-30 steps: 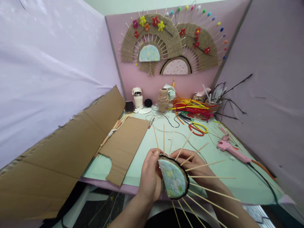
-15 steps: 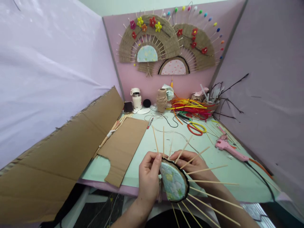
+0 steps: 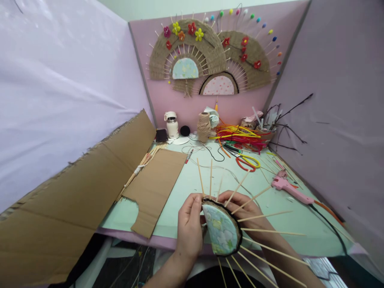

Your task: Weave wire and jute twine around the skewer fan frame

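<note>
A half-round fan base [image 3: 222, 230] is held up over the table's front edge, tilted so its straight side faces left. Blue floral fabric covers its face, a black cord runs along the curved rim, and several thin wooden sticks [image 3: 271, 232] radiate from it. My left hand [image 3: 190, 220] pinches its upper left corner between thumb and fingers. Behind the upper rim and the sticks, my right hand [image 3: 240, 204] has its fingers curled against the base; its fingertips are partly hidden.
Cut cardboard [image 3: 160, 180] lies left, beside a tall cardboard sheet [image 3: 90, 188]. A pink glue gun [image 3: 291, 190] rests right, near scissors [image 3: 247, 162]. Twine [image 3: 204, 126], a white bottle [image 3: 172, 126] and coloured pipe cleaners [image 3: 243, 136] stand behind. Finished fans [image 3: 159, 60] hang on the back panel.
The fan base has shifted slightly right with both hands, its sticks moving along with it. Both hands keep their hold.
</note>
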`<action>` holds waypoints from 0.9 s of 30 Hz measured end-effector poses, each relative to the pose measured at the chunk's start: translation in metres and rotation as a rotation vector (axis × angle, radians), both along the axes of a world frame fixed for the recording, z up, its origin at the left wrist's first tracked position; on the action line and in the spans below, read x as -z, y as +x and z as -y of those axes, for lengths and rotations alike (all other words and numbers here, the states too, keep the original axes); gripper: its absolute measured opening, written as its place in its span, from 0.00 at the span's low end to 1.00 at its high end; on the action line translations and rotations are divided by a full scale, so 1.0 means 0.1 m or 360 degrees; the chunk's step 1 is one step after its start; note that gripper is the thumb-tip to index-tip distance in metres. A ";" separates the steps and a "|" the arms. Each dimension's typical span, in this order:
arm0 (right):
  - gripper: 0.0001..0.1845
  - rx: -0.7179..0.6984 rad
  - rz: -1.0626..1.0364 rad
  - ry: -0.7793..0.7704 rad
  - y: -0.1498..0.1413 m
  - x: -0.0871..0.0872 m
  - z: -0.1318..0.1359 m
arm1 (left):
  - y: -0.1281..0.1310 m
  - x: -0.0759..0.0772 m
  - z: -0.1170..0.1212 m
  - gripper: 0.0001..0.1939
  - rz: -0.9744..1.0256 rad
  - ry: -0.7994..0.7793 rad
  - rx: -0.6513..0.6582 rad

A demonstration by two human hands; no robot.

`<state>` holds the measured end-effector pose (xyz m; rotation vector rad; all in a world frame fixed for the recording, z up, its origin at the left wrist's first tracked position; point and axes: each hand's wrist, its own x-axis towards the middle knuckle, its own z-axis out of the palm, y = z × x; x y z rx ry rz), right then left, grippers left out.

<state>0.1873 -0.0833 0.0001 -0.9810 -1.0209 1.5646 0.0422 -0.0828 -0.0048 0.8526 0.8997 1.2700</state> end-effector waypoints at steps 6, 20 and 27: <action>0.14 0.0025 -0.0048 -0.0030 -0.01 0.01 0.00 | 0.02 -0.08 0.01 0.15 0.0403 -0.0077 0.0122; 0.15 0.0020 0.0032 0.0042 0.06 0.05 -0.01 | -0.10 -0.09 -0.13 0.18 0.0408 -0.0228 0.0594; 0.16 0.0001 0.0073 0.0101 0.09 0.08 -0.03 | 0.00 -0.13 -0.11 0.12 0.0294 -0.0177 0.0503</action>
